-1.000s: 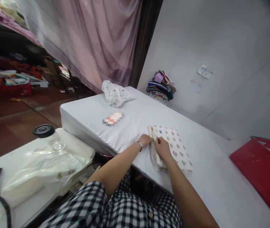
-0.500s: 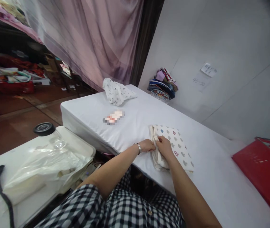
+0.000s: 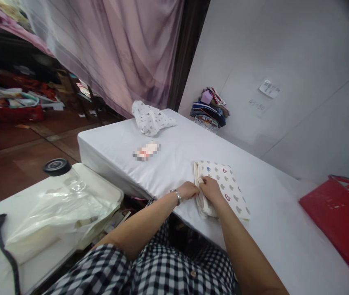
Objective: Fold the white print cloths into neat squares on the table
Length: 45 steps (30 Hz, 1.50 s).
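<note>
Folded cloth (image 3: 231, 184), cream with grey, red and blue printed motifs, is laid on the white-covered table (image 3: 174, 159), close to the near edge. Its layered left edge is gripped by the right hand (image 3: 210, 188), fingers curled in. The same edge is met by the fingertips of the left hand (image 3: 189, 190), bent inward; whether any fabric is pinched there cannot be told. A bracelet (image 3: 179, 198) is worn on the left wrist.

Relative to the folded cloth: a crumpled white printed cloth (image 3: 152, 119) is placed beyond it to the left; a pixelated item (image 3: 146, 150) is set between the two, further left, its identity hidden. A red bag (image 3: 340, 217) is seen well to the right. A stack of fabrics (image 3: 209, 108) is piled beyond, by the wall. Clear plastic (image 3: 54, 217) is spread well to the left.
</note>
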Each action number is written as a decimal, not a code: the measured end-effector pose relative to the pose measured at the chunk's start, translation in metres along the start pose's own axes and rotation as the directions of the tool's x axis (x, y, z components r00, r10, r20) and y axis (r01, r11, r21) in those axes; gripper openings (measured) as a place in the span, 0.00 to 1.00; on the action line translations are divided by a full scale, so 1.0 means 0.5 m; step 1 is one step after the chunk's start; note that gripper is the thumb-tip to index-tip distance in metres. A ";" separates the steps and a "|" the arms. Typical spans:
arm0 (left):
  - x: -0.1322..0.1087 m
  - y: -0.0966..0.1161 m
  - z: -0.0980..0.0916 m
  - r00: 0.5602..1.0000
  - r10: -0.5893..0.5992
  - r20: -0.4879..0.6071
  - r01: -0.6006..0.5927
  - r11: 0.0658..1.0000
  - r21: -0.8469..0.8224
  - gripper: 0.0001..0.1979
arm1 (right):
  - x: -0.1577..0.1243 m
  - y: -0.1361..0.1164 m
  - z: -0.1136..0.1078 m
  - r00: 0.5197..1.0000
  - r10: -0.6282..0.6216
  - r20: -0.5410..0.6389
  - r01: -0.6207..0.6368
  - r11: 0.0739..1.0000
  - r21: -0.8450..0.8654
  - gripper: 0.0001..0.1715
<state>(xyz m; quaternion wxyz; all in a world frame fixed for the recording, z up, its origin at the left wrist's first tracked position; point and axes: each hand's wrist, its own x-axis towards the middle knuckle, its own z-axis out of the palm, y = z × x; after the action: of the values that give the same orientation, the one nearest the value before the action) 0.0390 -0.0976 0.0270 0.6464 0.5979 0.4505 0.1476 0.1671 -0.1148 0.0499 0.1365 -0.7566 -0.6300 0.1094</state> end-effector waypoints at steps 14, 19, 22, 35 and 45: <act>-0.011 -0.016 0.042 0.969 0.124 -0.213 -0.157 0.976 -0.150 0.05 | 0.001 -0.008 -0.016 0.994 0.014 0.106 -0.003 0.995 -0.101 0.10; -0.027 -0.015 0.047 0.966 0.150 -0.211 -0.180 0.975 -0.131 0.07 | 0.013 -0.010 -0.018 0.991 0.045 0.128 -0.029 0.991 -0.128 0.16; -0.035 -0.018 0.049 0.968 0.190 -0.166 -0.202 0.978 -0.057 0.11 | 0.023 -0.009 -0.017 0.987 0.074 0.139 -0.052 0.987 -0.155 0.16; 0.044 0.004 -0.028 0.921 0.196 -0.337 -0.049 0.915 0.400 0.11 | 0.008 0.000 -0.017 0.996 0.073 0.054 -0.066 0.990 -0.121 0.10; 0.075 0.004 -0.008 0.923 0.163 -0.349 -0.006 0.912 0.410 0.10 | 0.001 0.005 -0.010 0.997 0.076 0.004 -0.075 0.996 -0.036 0.10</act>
<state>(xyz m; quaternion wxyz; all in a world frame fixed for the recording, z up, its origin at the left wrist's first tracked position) 0.0572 -0.0670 0.0140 0.4043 0.6974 0.5598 0.1919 0.1714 -0.1150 0.0539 0.1167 -0.7819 -0.6033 0.1052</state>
